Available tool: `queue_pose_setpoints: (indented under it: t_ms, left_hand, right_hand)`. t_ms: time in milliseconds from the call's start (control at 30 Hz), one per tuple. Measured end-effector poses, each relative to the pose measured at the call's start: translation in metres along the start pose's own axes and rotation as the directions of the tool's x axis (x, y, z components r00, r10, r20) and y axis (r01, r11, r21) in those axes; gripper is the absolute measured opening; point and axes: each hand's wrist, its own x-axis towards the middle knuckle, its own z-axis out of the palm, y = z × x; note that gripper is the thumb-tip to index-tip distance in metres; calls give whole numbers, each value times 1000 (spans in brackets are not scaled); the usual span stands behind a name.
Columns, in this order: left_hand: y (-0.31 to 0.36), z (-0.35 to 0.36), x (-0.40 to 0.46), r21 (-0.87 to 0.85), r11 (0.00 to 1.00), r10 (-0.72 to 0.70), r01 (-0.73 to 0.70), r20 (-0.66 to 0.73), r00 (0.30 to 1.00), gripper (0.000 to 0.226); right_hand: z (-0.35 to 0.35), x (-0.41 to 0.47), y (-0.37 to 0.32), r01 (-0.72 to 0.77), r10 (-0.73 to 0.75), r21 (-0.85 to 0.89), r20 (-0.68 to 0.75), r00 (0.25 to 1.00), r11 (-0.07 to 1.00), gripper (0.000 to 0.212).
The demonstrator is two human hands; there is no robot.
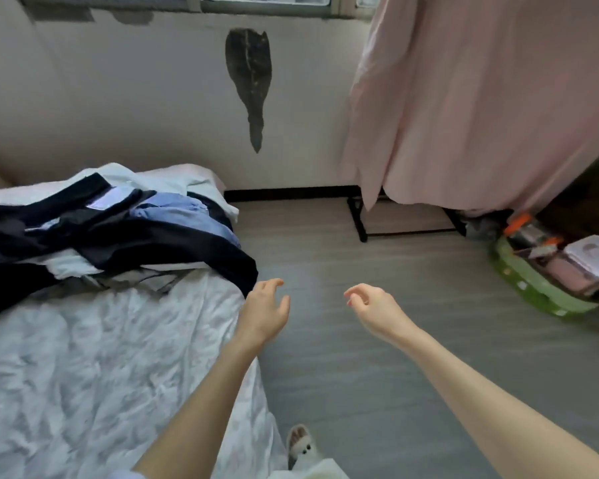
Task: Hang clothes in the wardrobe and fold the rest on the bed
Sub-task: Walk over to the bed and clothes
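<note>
A heap of clothes point(111, 233) lies on the far part of the bed point(83, 357): dark navy pieces, a light blue shirt point(187, 216) and white garments tangled together. A pink fabric cover point(481, 105) hangs over a black-framed wardrobe rack point(360, 219) at the right, by the wall. My left hand point(265, 311) hovers at the bed's right edge, just right of the dark cloth's hanging corner, fingers apart and holding nothing. My right hand point(374, 307) floats over the floor, fingers loosely curled, empty.
Grey floor point(360, 375) runs between the bed and the rack. A green box point(547, 281) full of bottles and packets sits at the right. A slipper point(301, 444) shows by the bed's edge below me. A window tops the far wall.
</note>
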Motion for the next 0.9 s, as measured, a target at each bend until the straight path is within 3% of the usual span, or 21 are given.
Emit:
queue_pose_setpoints:
  t_ms: [300,533,767,900]
  left_hand:
    - [-93,-73,89,-95,951,-304,294,-120,945,41]
    - [-192,-121,129,-145,834,-551,532,-178,815,41]
    - [-290,-203,262,-55,796,-599,603,-214,772,41]
    - [-350,-259,361,86,809,-542,581,-272,795,43]
  right_hand:
    - [54,156,-116,247,-222,-76,243,944,966,33]
    - [135,258,-193,392,-316,-98,431,845,915,36]
    - [217,401,-281,439,-321,-101,541,778,893,37]
    - [262,484,-337,403,-323,-53,508,798,914,36]
